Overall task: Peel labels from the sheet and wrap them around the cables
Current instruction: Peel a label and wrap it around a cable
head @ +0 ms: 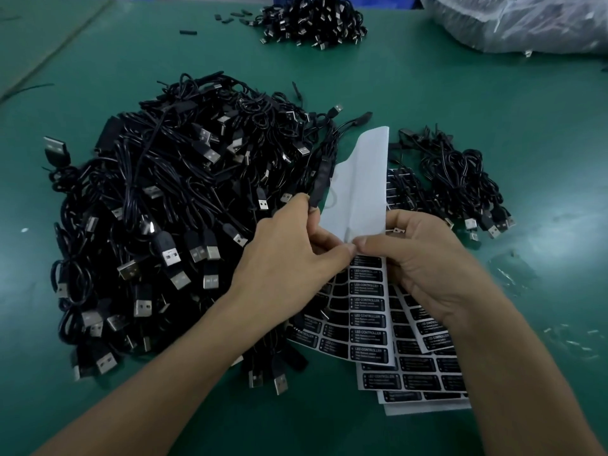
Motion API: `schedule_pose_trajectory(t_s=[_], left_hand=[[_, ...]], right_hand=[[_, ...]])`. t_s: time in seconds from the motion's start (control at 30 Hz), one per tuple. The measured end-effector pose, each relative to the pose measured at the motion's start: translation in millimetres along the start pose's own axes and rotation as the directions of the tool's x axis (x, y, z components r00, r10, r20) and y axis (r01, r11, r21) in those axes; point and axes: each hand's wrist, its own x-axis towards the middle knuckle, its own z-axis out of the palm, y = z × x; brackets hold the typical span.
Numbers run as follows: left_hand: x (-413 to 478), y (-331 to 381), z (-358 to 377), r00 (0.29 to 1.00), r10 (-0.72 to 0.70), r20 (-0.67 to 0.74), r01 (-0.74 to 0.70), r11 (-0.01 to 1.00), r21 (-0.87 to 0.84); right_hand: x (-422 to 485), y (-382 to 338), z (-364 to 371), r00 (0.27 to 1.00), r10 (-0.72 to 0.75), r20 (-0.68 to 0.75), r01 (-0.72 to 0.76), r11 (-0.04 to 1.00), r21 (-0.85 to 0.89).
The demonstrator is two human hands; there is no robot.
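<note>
Now we peel: our left hand (289,258) clamps cable (317,189) and label sheet (358,192), right hand (437,268) pinches its edge; next, lift a label (367,302).

The cables (158,209) heaped at nine o'clock wear a black sheath, seemingly soft plastic, with a slight gloss. Their plugs (171,258) end in bright bare metal. The label sheets (368,324) at five o'clock are smooth white paper carrying satin black labels. The table (493,110) has a matt green surface. At one o'clock lies a crinkled, shiny plastic bag (526,21).
</note>
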Motion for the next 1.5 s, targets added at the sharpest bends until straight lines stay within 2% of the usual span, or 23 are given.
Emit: schedule_pose_trajectory(t_s=[0.4, 0.53, 0.63, 0.7, 0.8, 0.87, 0.93, 1.03, 1.13, 1.5], left_hand=[[3.4, -2.8, 0.7, 0.998, 0.026, -0.057, -0.022, 0.998, 0.056], [6.2, -4.7, -2.2, 0.989, 0.021, -0.144, -0.026, 0.999, -0.034], [9.2, -4.6, -3.3, 0.981, -0.031, -0.194, 0.006, 0.992, -0.130], [11.3, -7.0, -3.1, 0.981, -0.060, -0.186, 0.027, 0.985, -0.171], [12.0, -9.9, -2.7, 0.984, -0.077, -0.163, 0.045, 0.981, -0.191], [12.0, -10.6, -2.8, 0.981, -0.073, -0.178, 0.041, 0.983, -0.181], [11.9, -9.2, -2.8, 0.980, -0.057, -0.193, 0.023, 0.985, -0.173], [11.9, -8.0, -3.0, 0.981, -0.056, -0.186, 0.021, 0.982, -0.187], [12.1, -10.4, -3.4, 0.983, -0.062, -0.172, 0.026, 0.979, -0.202], [13.0, -11.8, -2.0, 0.985, -0.092, -0.149, 0.048, 0.961, -0.271]], right_hand=[[-4.5, -5.2, 1.3, 1.000, 0.013, 0.027, -0.013, 1.000, -0.019], [-7.4, -6.1, -5.3, 0.982, -0.099, -0.162, 0.046, 0.952, -0.303], [-10.8, -4.4, -7.9, 0.938, -0.231, -0.258, 0.030, 0.796, -0.604], [-12.2, -2.8, -5.8, 0.878, -0.384, -0.287, 0.064, 0.687, -0.724], [-16.0, -6.7, 1.5, 0.745, -0.637, -0.197, 0.286, 0.572, -0.769], [-18.1, -6.4, 9.7, 0.710, -0.701, -0.062, 0.416, 0.489, -0.767], [-18.8, -1.6, 19.3, 0.702, -0.710, 0.059, 0.476, 0.406, -0.780], [-16.6, 5.0, 29.8, 0.670, -0.734, 0.110, 0.492, 0.329, -0.806], [-14.2, 7.0, 31.0, 0.643, -0.763, 0.066, 0.484, 0.339, -0.807], [-13.9, 7.9, 32.9, 0.664, -0.744, 0.073, 0.452, 0.321, -0.832]])
